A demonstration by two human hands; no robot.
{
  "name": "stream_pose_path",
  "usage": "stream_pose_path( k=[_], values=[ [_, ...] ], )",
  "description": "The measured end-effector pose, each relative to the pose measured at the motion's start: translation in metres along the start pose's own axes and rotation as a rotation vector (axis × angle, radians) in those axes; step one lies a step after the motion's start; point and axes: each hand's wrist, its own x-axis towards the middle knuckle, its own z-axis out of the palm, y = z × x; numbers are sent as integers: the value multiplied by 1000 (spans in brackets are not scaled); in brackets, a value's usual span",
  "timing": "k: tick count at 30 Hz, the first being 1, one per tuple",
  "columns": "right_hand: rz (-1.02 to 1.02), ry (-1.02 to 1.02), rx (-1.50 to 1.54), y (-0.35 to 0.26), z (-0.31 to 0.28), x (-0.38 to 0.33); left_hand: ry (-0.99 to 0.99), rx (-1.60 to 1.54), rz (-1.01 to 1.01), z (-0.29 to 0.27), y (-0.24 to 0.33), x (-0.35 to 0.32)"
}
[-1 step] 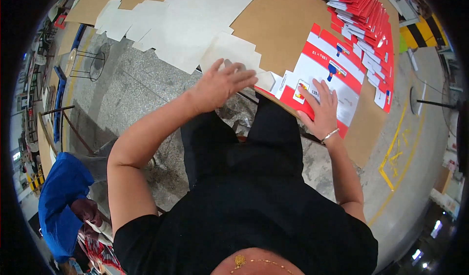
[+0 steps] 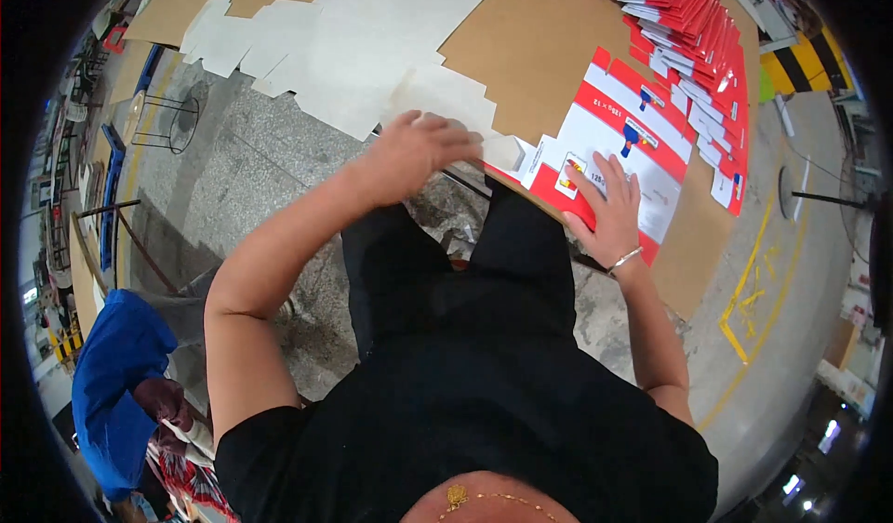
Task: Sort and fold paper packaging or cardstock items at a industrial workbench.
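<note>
A red and white printed carton blank lies flat on brown cardboard at the table's near edge. My right hand rests on its near part, palm down, fingers spread and stretched out. Beside its left end, my left hand hovers at or lies on the near edge of the pale carton blanks, fingers stretched to the right and slightly blurred. Nothing shows in its grasp, though its underside is hidden. A small pale folded flap is just past its fingertips.
Brown cardboard covers the table. Many folded red and white cartons are fanned out in a row at the far right. On the left stand a wire-framed stool and a person in blue clothing. Yellow lines mark the floor at right.
My left hand has shifted slightly left, and its fingers are closer together. The right hand has hardly moved on the printed blank.
</note>
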Motion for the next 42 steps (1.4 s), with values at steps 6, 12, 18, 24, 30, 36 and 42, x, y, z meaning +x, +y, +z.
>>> stream_pose_path(
  k=[6,12,18,24,30,36,42],
  values=[
    [66,54,26,-16,5,-11,582,-177,-255,8,-48,7],
    [39,2,109,-12,-1,-11,1141,-1761,-642,20,10,45],
    [-18,67,223,-7,8,-18,910,-1481,-880,53,28,57],
    [-25,38,60,-21,8,-12,583,-488,22,42,19,57],
    [-17,-9,-10,-26,8,-11,394,-261,91,39,25,52],
    [-17,-45,-13,-27,4,-12,264,-56,-52,41,37,57],
    [35,5,10,-31,9,-14,274,-19,-108,41,44,59]
  ],
)
